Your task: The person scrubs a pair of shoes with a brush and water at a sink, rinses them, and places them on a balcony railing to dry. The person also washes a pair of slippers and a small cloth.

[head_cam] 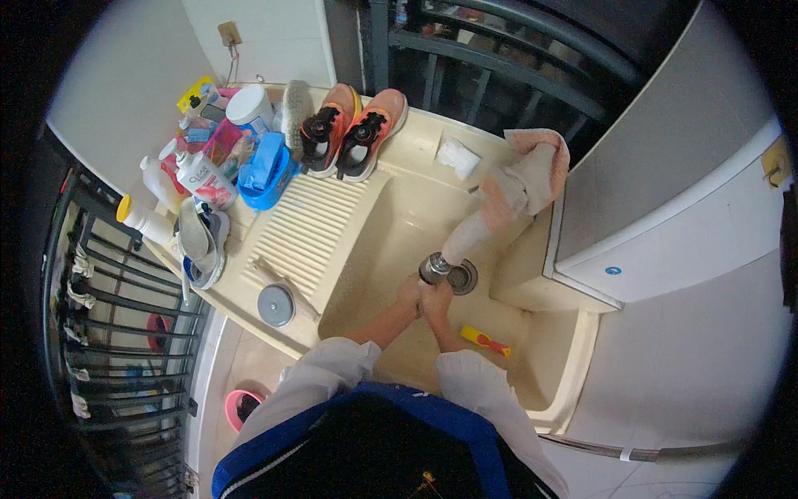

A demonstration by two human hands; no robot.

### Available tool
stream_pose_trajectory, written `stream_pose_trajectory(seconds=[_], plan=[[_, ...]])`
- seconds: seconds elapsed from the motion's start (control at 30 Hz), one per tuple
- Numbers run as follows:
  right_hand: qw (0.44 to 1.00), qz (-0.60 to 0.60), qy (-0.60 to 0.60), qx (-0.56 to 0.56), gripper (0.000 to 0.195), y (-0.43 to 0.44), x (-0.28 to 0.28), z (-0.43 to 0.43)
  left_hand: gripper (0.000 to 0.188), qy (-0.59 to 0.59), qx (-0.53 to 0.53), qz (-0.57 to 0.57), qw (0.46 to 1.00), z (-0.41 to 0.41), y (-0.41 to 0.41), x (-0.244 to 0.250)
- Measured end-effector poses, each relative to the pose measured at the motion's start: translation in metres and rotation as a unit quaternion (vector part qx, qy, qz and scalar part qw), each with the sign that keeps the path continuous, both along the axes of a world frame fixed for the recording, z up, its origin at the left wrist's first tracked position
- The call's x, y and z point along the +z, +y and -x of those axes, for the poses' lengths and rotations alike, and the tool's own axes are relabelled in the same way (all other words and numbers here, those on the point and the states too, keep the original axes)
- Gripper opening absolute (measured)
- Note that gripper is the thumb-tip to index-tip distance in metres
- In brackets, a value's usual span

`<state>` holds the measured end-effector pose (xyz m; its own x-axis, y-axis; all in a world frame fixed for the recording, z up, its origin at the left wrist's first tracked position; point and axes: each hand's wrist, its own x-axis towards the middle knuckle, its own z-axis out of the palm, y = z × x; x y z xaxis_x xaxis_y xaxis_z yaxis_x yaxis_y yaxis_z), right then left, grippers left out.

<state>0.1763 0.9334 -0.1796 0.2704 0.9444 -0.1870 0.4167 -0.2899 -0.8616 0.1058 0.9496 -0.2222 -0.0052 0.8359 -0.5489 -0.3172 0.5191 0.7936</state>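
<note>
My left hand (409, 294) and my right hand (436, 298) are close together beneath the metal tap head (434, 268) in a cream utility sink (399, 231). The tap head partly covers the fingers, so whether anything lies between them is hidden. Pale wrapping (466, 239) covers the tap's neck, and a pink-and-white towel (548, 168) is draped over its base. The round drain (462, 277) lies just beyond my right hand. On the basin floor, right of my right forearm, rests a yellow-and-red handled object (486, 340).
Left of the basin is a ribbed washboard (312, 224) with a round grey-topped object (276, 305) at its near end. Orange-and-black sneakers (355, 134), a blue plastic container (267, 178), a pump bottle (202, 178) and a grey shoe (206, 243) crowd the ledge. A wall panel (648, 249) borders the right.
</note>
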Motion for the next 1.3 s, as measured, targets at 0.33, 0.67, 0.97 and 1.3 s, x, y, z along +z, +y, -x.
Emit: stream_pose_trajectory(seconds=[0.33,0.67,0.97,1.3], plan=[[0.955,0.171,0.214,0.111,0.062,0.015,0.016,-0.098,0.058,0.115,0.06,-0.063,0.99,0.031,0.001,0.088],[0.928,-0.021,0.018,0.372,0.049,0.016,-0.022,-0.026,0.05,-0.042,-0.039,-0.002,0.998,0.067,-0.014,0.147],[0.955,-0.029,0.135,0.264,0.03,0.013,0.096,-0.003,0.083,0.113,-0.184,-0.197,0.956,0.112,-0.03,0.043],[0.923,0.008,0.349,0.161,0.028,0.0,0.05,-0.024,0.045,-0.029,-0.243,0.017,0.969,0.064,-0.048,0.115]])
